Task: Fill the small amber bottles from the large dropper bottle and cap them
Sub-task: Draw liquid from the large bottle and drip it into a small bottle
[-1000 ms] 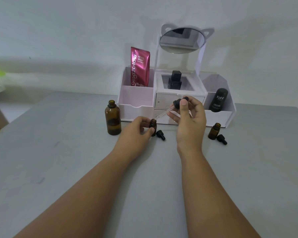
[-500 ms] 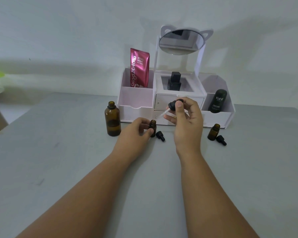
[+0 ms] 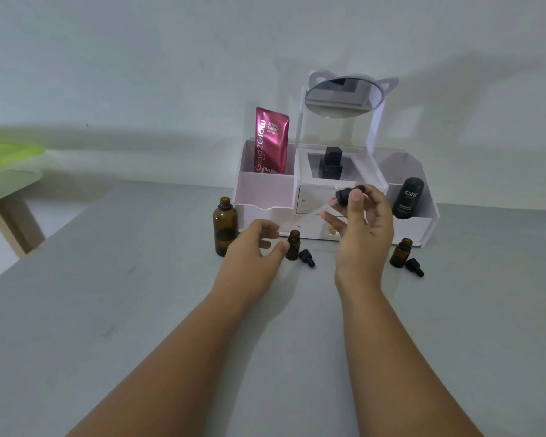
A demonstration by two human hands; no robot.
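Note:
The large amber bottle [image 3: 225, 227] stands uncapped on the grey table, left of my hands. My right hand [image 3: 361, 234] holds its dropper [image 3: 344, 197] by the black bulb, glass tube slanting down-left above a small amber bottle [image 3: 293, 245]. My left hand [image 3: 254, 250] sits just left of that small bottle, fingers spread, thumb tip close to its side. A small black cap [image 3: 307, 258] lies to the right of this bottle. A second small amber bottle [image 3: 401, 252] stands uncapped at the right with its black cap [image 3: 414, 267] lying beside it.
A white organiser [image 3: 267, 187] with a cat-ear mirror [image 3: 344, 96] stands behind the bottles against the wall. It holds a pink sachet [image 3: 271, 141], a black square bottle [image 3: 331, 164] and a dark Kahf bottle [image 3: 408, 198]. A green-topped table [image 3: 4, 171] is at far left.
My left hand has loosened its grip on the small bottle and its fingers have spread. My right hand has lifted the dropper up and away from the bottle's mouth.

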